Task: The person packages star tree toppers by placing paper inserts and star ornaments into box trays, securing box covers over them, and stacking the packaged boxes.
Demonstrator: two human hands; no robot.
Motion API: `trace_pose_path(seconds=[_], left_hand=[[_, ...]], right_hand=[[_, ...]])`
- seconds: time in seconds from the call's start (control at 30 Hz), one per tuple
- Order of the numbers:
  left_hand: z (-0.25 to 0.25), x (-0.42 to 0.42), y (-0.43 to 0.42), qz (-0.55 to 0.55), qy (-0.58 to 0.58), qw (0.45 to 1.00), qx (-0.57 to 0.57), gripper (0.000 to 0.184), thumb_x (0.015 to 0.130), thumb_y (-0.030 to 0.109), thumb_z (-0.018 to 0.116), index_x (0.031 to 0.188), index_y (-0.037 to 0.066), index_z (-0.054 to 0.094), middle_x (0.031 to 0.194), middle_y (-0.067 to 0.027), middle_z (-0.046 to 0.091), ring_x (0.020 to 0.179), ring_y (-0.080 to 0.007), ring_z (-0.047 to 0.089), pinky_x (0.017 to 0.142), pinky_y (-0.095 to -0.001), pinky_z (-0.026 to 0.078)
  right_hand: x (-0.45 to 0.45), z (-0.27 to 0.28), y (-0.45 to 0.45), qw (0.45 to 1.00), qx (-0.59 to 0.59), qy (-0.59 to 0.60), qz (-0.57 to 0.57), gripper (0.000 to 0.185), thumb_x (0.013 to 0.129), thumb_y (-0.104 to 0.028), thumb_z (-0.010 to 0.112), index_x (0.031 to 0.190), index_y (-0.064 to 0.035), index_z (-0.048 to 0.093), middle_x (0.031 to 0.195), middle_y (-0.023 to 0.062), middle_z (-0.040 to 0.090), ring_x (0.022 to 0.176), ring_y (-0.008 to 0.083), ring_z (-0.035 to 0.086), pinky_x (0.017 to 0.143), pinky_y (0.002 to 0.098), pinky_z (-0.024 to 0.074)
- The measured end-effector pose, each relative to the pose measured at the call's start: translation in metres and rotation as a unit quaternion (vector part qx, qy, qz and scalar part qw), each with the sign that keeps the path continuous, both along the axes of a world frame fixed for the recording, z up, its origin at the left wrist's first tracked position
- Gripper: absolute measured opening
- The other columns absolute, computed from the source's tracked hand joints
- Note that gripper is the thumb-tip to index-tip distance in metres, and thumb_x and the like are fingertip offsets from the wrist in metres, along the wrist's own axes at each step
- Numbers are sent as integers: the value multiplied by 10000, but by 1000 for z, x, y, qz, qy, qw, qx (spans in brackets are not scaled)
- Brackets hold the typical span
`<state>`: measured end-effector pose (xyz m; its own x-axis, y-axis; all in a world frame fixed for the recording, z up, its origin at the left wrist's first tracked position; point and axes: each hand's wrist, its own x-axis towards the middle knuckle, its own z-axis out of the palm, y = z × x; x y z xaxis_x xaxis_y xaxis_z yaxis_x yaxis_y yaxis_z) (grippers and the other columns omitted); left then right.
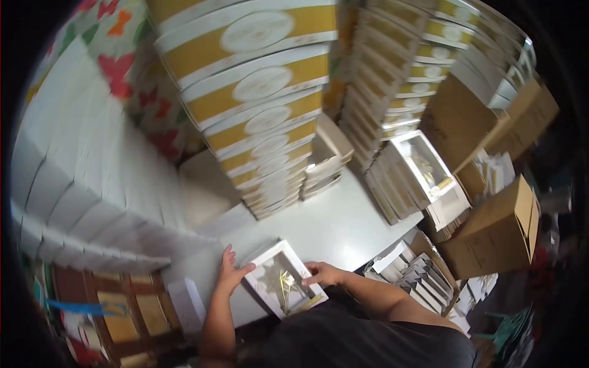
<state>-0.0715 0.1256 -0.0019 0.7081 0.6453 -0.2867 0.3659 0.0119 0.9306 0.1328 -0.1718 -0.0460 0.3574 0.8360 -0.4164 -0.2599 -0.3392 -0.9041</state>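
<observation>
A white box (256, 286) with a clear window lies tilted at the near edge of the table, and a star-shaped item with gold strands (283, 283) shows through the window. My left hand (232, 273) is at the box's left side, its thumb on the frame and its fingers spread apart. On the opposite side, my right hand (323, 274) rests at the right edge of the box, fingertips over the window.
Tall stacks of gold-and-white boxes (264, 116) stand at the table's (331, 221) back. White boxes (86, 178) are piled at left. Another windowed box (423, 165) sits on a stack at right, near brown cartons (491, 236). An open carton of folded pieces (423, 276) is below them.
</observation>
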Motion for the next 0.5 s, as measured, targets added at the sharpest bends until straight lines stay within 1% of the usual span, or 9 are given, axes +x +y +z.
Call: trace_pose_path(seconds=[0.07, 0.13, 0.23, 0.3, 0.33, 0.4, 0.43, 0.47, 0.5], left_hand=[[4, 15, 21, -69, 53, 994, 64, 815, 752, 187, 935, 1383, -71, 488, 1249, -232, 624, 1145, -290, 639, 1004, -395, 521], [8, 30, 35, -306, 221, 916, -132, 765, 743, 138, 919, 1353, -57, 502, 1143, -171, 617, 1134, -272, 621, 1005, -336, 490], [14, 23, 30, -305, 181, 922, -154, 682, 733, 95, 904, 1292, -60, 547, 1181, -169, 642, 1089, -257, 645, 956, -312, 497], [-6, 15, 25, -226, 137, 941, -211, 588, 763, 156, 898, 1222, -55, 598, 1086, -159, 694, 998, -247, 683, 912, -336, 524], [-3, 19, 17, -229, 140, 940, -213, 588, 763, 156, 898, 1222, -55, 598, 1086, -159, 694, 998, -247, 683, 912, -336, 524], [28, 35, -17, -278, 214, 936, -21, 542, 809, 245, 866, 1194, -45, 617, 1024, -164, 705, 964, -268, 693, 894, -357, 538], [47, 43, -35, -299, 248, 918, 76, 528, 833, 289, 849, 1180, -39, 626, 992, -166, 710, 946, -279, 698, 885, -368, 546], [56, 45, -46, -317, 278, 890, 172, 520, 856, 334, 833, 1166, -34, 636, 961, -168, 716, 929, -290, 703, 876, -379, 553], [56, 42, -51, -317, 280, 889, 173, 520, 856, 334, 833, 1166, -34, 636, 961, -168, 716, 929, -290, 703, 876, -379, 553]], right_hand=[[24, -5, 4, 985, -92, 38, 141, 745, 868, -434, 836, 1422, 1, 592, 1207, 127, 686, 997, 240, 657, 934, 330, 535], [54, -2, 17, 935, -184, 71, 295, 772, 907, -541, 772, 1430, -3, 589, 1206, 130, 684, 1000, 257, 655, 968, 345, 526], [59, 19, 53, 971, -180, 83, 135, 758, 975, -688, 565, 1310, -20, 686, 1125, 123, 701, 1002, 277, 651, 982, 356, 511], [35, 9, 83, 976, -12, -211, -44, 715, 1012, -667, 483, 1212, -24, 720, 1110, 121, 695, 977, 282, 654, 958, 369, 520], [26, -15, 100, 968, -42, -246, 6, 633, 1040, -586, 477, 1216, -25, 710, 1203, 126, 684, 960, 286, 659, 974, 383, 522], [22, -32, 110, 957, -70, -276, 54, 552, 1067, -505, 471, 1221, -27, 700, 1295, 132, 674, 942, 290, 664, 989, 397, 524], [23, -25, 108, 996, -77, -26, 21, 488, 1063, -443, 485, 1257, -40, 679, 1328, 128, 656, 945, 296, 662, 996, 411, 523], [22, -21, 106, 971, -79, 225, -11, 434, 1059, -380, 498, 1293, -52, 659, 1360, 123, 639, 947, 302, 661, 1003, 426, 523], [22, -24, 101, 971, -78, 226, -11, 434, 1059, -380, 498, 1293, -52, 659, 1360, 123, 639, 947, 302, 661, 1003, 426, 523]])
